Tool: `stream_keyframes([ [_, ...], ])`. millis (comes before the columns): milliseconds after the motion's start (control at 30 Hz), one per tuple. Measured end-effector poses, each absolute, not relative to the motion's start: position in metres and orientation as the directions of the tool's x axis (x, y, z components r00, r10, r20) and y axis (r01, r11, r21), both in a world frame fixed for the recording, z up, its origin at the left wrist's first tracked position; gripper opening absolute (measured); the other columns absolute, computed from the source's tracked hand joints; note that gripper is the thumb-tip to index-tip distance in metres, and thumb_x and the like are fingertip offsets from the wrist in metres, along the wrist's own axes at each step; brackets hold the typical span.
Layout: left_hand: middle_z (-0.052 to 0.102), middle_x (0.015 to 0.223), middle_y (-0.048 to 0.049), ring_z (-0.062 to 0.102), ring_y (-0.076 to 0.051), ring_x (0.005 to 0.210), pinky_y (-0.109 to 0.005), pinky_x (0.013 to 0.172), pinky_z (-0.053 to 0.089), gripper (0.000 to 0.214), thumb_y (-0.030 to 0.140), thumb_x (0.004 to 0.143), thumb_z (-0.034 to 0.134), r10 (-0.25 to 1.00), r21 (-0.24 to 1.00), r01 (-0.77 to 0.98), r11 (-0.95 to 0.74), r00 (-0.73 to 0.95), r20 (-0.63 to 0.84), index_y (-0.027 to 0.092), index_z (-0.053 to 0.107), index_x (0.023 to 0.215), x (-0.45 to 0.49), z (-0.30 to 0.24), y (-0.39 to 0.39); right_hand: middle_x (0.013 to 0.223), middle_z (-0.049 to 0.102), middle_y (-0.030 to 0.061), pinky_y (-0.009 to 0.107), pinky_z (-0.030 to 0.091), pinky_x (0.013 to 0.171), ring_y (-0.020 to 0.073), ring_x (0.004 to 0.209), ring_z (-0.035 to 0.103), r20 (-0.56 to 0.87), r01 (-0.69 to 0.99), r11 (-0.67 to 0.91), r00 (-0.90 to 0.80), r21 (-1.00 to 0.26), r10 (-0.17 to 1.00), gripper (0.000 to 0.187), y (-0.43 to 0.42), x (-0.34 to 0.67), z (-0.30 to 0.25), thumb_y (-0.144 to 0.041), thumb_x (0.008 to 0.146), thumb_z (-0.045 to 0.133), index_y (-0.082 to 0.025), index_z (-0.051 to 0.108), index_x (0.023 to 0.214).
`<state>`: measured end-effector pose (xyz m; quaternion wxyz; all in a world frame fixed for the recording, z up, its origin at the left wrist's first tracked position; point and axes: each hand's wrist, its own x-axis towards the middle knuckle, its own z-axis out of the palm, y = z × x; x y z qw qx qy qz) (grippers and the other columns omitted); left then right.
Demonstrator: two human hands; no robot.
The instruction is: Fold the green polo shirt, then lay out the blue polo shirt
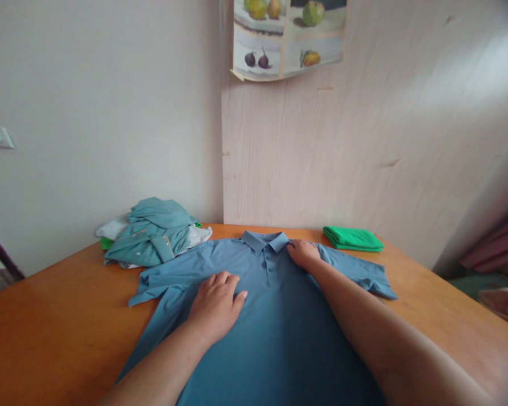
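Observation:
A blue polo shirt lies spread front side up, its collar at the far end and its short sleeves out to both sides. My left hand rests on the chest, left of the buttons, with its thumb apart from the other fingers. Near the collar's right side, my right hand lies on the shoulder with its fingers laid over the cloth. Neither hand has cloth visibly gathered in it. The left sleeve is creased, and the shirt's lower end runs out of view toward me.
The shirt lies on an orange-brown table. At the back left is a heap of crumpled clothes, mostly grey-green. A folded green cloth sits at the back right. Behind stands a wall panel with fruit pictures.

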<state>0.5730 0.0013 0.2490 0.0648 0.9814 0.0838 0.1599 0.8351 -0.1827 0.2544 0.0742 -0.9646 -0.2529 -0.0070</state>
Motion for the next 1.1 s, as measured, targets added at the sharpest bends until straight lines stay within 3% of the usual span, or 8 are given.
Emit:
stream_keyframes([
  [133, 0.064, 0.121, -0.0099, 0.056, -0.029, 0.116, -0.041, 0.101, 0.039, 0.035, 0.047, 0.096, 0.046, 0.194, 0.156, 0.154, -0.976, 0.937, 0.291, 0.026, 0.063, 0.119, 0.573, 0.250, 0.000, 0.154, 0.045, 0.0099, 0.059, 0.025, 0.112, 0.0328, 0.142, 0.036, 0.065, 0.480, -0.865, 0.877, -0.145, 0.476, 0.054, -0.182, 0.838, 0.257, -0.049, 0.100, 0.032, -0.025, 0.051, 0.144],
  [300, 0.063, 0.121, -0.0098, 0.055, -0.028, 0.115, -0.041, 0.101, 0.039, 0.036, 0.046, 0.096, 0.045, 0.185, 0.152, 0.146, -0.978, 0.939, 0.290, 0.024, 0.063, 0.120, 0.570, 0.252, -0.002, 0.146, 0.052, 0.0195, 0.056, 0.031, 0.110, 0.0354, 0.134, 0.046, 0.123, 0.439, -0.884, 0.898, -0.160, 0.423, 0.058, -0.169, 0.837, 0.262, -0.041, 0.102, 0.021, -0.015, 0.051, 0.145],
  [400, 0.063, 0.122, -0.0092, 0.054, -0.027, 0.116, -0.040, 0.102, 0.039, 0.036, 0.044, 0.097, 0.045, 0.186, 0.148, 0.147, -0.978, 0.937, 0.295, 0.023, 0.062, 0.121, 0.568, 0.255, -0.004, 0.156, 0.042, 0.0084, 0.049, 0.028, 0.114, 0.0294, 0.143, 0.037, 0.135, 0.524, -0.835, 0.851, -0.165, 0.508, 0.057, -0.157, 0.831, 0.260, -0.049, 0.101, 0.026, -0.027, 0.045, 0.150],
  [500, 0.063, 0.120, -0.0087, 0.054, -0.026, 0.116, -0.040, 0.103, 0.039, 0.036, 0.044, 0.097, 0.045, 0.189, 0.148, 0.149, -0.978, 0.934, 0.303, 0.022, 0.062, 0.121, 0.567, 0.256, -0.005, 0.158, 0.040, 0.0053, 0.064, 0.023, 0.112, 0.0348, 0.145, 0.031, 0.104, 0.546, -0.821, 0.838, -0.165, 0.536, 0.056, -0.147, 0.826, 0.257, -0.057, 0.097, 0.034, -0.033, 0.051, 0.145],
  [600, 0.062, 0.119, -0.0082, 0.055, -0.026, 0.114, -0.040, 0.101, 0.039, 0.035, 0.044, 0.097, 0.046, 0.188, 0.152, 0.146, -0.977, 0.932, 0.311, 0.023, 0.062, 0.121, 0.568, 0.255, -0.005, 0.153, 0.046, 0.0134, 0.073, 0.020, 0.107, 0.0400, 0.142, 0.035, 0.139, 0.510, -0.844, 0.860, -0.169, 0.491, 0.051, -0.138, 0.822, 0.261, -0.045, 0.098, 0.035, -0.025, 0.058, 0.138],
  [733, 0.062, 0.115, -0.0077, 0.055, -0.026, 0.112, -0.040, 0.100, 0.040, 0.033, 0.044, 0.097, 0.047, 0.186, 0.157, 0.142, -0.977, 0.928, 0.323, 0.024, 0.062, 0.118, 0.568, 0.252, -0.005, 0.147, 0.053, 0.0124, 0.059, 0.022, 0.114, 0.0315, 0.143, 0.035, 0.250, 0.577, -0.797, 0.810, -0.178, 0.531, 0.046, -0.117, 0.811, 0.275, -0.031, 0.098, 0.035, -0.023, 0.061, 0.135],
  [900, 0.061, 0.114, -0.0084, 0.054, -0.027, 0.112, -0.042, 0.098, 0.040, 0.032, 0.044, 0.097, 0.048, 0.200, 0.158, 0.155, -0.975, 0.922, 0.330, 0.024, 0.062, 0.117, 0.567, 0.252, -0.007, 0.138, 0.062, 0.0041, 0.039, 0.032, 0.111, 0.0242, 0.134, 0.048, 0.296, 0.689, -0.699, 0.720, -0.193, 0.628, 0.041, -0.079, 0.798, 0.284, -0.037, 0.098, 0.040, -0.030, 0.066, 0.129],
  [1100, 0.060, 0.115, -0.0084, 0.053, -0.028, 0.113, -0.042, 0.099, 0.040, 0.032, 0.045, 0.097, 0.047, 0.205, 0.165, 0.159, -0.973, 0.927, 0.313, 0.024, 0.062, 0.116, 0.567, 0.253, -0.008, 0.119, 0.069, 0.0202, 0.046, 0.046, 0.094, 0.0332, 0.116, 0.062, 0.214, 0.575, -0.777, 0.818, -0.257, 0.534, 0.046, -0.043, 0.820, 0.285, -0.046, 0.095, 0.044, -0.018, 0.071, 0.120],
])
